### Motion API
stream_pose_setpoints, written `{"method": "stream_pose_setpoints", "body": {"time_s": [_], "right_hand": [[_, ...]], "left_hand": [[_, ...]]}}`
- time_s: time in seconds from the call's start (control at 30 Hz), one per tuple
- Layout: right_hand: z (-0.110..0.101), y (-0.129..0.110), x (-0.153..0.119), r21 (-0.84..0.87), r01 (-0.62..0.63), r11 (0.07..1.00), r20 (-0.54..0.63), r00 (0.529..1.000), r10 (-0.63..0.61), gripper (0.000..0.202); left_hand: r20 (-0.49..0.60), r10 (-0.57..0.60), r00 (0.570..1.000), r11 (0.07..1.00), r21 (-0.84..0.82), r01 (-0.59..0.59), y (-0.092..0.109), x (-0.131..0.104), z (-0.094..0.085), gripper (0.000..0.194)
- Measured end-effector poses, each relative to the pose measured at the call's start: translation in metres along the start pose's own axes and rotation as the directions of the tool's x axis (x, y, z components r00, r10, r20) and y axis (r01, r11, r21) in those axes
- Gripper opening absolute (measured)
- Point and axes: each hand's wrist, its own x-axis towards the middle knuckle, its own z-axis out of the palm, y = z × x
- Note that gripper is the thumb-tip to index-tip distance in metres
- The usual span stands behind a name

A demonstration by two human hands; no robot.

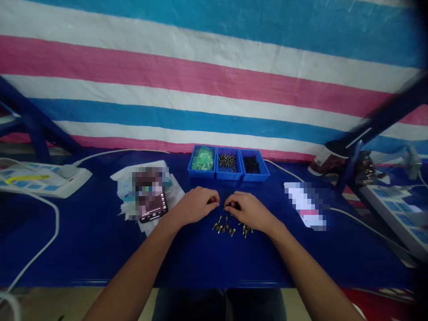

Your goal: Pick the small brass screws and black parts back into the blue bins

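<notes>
Both hands are over the middle of the blue table, close together but apart. My left hand (199, 204) has its fingers curled and thumb pressed near them; anything between its fingertips is too small to make out. My right hand (249, 210) pinches a small dark metal piece (224, 207), only partly visible at the fingertips. Just below the hands, several small brass-coloured metal pieces (224, 227) lie loose on the table, with more (245, 230) under the right wrist. Behind the hands stand three blue bins, holding green plastic pieces (203, 159), small metal parts (228, 162) and black parts (251, 165).
A lit phone (153, 207) rests on white plastic packaging (125, 178) at the left. Power strips (43, 178) and white cables lie at both sides. A second phone (306, 207) is at the right, with a cup (326, 159) behind it. Striped sheeting (214, 89) hangs behind.
</notes>
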Motion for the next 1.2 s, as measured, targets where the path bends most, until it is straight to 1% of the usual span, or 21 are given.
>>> {"method": "stream_pose_setpoints", "body": {"time_s": [0.07, 0.13, 0.23, 0.3, 0.4, 0.5, 0.67, 0.77, 0.83, 0.93, 1.03, 1.13, 1.2], "right_hand": [[0.001, 0.0, 0.0, 0.007, -0.003, 1.0, -0.011, 1.0, 0.003, 0.009], [0.0, -0.001, 0.0, 0.028, -0.01, 1.0, -0.021, 1.0, 0.011, 0.009], [-0.002, -0.003, 0.001, 0.108, -0.035, 0.994, -0.077, 0.996, 0.043, 0.011], [-0.004, -0.003, 0.002, 0.227, -0.066, 0.972, -0.117, 0.989, 0.095, 0.013], [-0.007, -0.003, 0.003, 0.464, -0.09, 0.881, -0.112, 0.981, 0.159, 0.017], [-0.008, -0.002, 0.004, 0.635, -0.07, 0.769, -0.102, 0.98, 0.173, 0.019], [-0.01, -0.002, 0.003, 0.763, -0.123, 0.635, -0.033, 0.973, 0.228, 0.024], [-0.01, -0.002, 0.002, 0.824, -0.117, 0.555, -0.002, 0.978, 0.209, 0.024], [-0.009, -0.003, 0.002, 0.847, -0.104, 0.521, 0.004, 0.982, 0.19, 0.023], [-0.007, -0.003, 0.003, 0.858, -0.096, 0.505, 0.006, 0.984, 0.176, 0.023], [-0.007, -0.004, 0.005, 0.852, -0.089, 0.517, -0.018, 0.98, 0.199, 0.021], [-0.009, -0.004, 0.005, 0.824, -0.06, 0.563, -0.079, 0.973, 0.219, 0.018], [-0.011, -0.005, 0.003, 0.779, -0.044, 0.626, -0.114, 0.971, 0.209, 0.018]], "left_hand": [[0.025, 0.007, 1.0, 1.0, -0.012, -0.006, 0.002, 0.0, 0.0, 0.015], [0.024, 0.012, 1.0, 1.0, -0.017, -0.011, 0.004, 0.0, 0.0, 0.016], [-0.045, 0.017, 0.999, 1.0, -0.017, -0.017, 0.007, 0.002, -0.001, 0.015], [-0.108, 0.019, 0.994, 0.999, -0.038, -0.023, 0.009, 0.003, -0.002, 0.014], [-0.193, 0.034, 0.981, 0.993, -0.101, -0.055, 0.015, 0.004, -0.004, 0.014], [-0.257, 0.069, 0.964, 0.983, -0.147, -0.109, 0.024, 0.005, -0.005, 0.013], [-0.336, 0.103, 0.936, 0.971, -0.17, -0.168, 0.033, 0.006, -0.003, 0.012], [-0.378, 0.116, 0.918, 0.965, -0.175, -0.194, 0.035, 0.005, -0.001, 0.014], [-0.392, 0.127, 0.911, 0.963, -0.171, -0.208, 0.036, 0.005, 0.0, 0.015], [-0.406, 0.142, 0.903, 0.961, -0.162, -0.224, 0.038, 0.005, 0.002, 0.016], [-0.438, 0.127, 0.89, 0.965, -0.153, -0.213, 0.037, 0.006, 0.003, 0.014], [-0.461, 0.1, 0.882, 0.979, -0.111, -0.169, 0.033, 0.006, 0.003, 0.014], [-0.458, 0.099, 0.884, 0.986, -0.078, -0.15, 0.031, 0.006, 0.002, 0.014]]}}
